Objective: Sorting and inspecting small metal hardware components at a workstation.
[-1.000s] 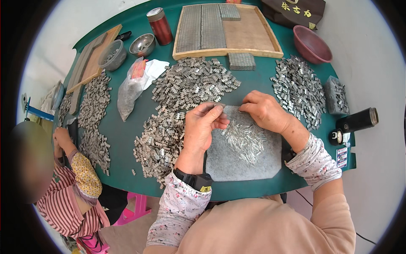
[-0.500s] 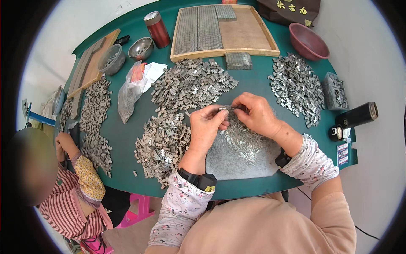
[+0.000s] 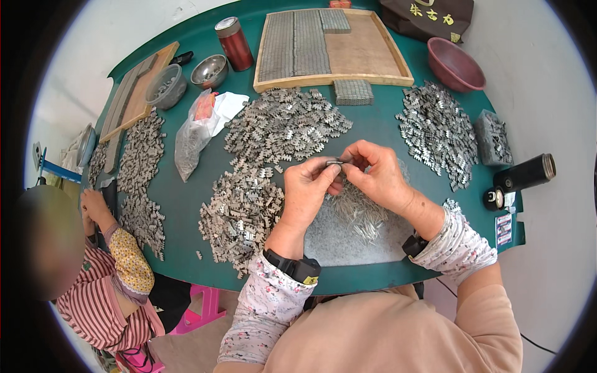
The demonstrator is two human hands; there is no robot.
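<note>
My left hand (image 3: 305, 193) pinches a small dark metal piece (image 3: 334, 163) between thumb and forefinger. My right hand (image 3: 380, 177) is closed at the other end of this piece, its thumb and forefinger pressed together; whether a thin pin is between them is too small to tell. Both hands are above a heap of thin silvery pins (image 3: 364, 217) on a grey felt-like mat (image 3: 329, 245). To the left of my left hand lies a pile of small blocky metal pieces (image 3: 239, 214). Beyond the hands spreads a pile of toothed metal pieces (image 3: 283, 124).
A wooden tray (image 3: 367, 59) holds rows of metal pieces, with a stacked block (image 3: 353, 92) before it. Right are another metal pile (image 3: 435, 133), a maroon bowl (image 3: 456, 65), a clear box (image 3: 493, 138) and a black flask (image 3: 525, 173). A co-worker's hands (image 3: 96, 208) are at left.
Both hands have shifted slightly toward me, and their fingertips have come closer together at the small metal piece. The co-worker's hands moved very little.
</note>
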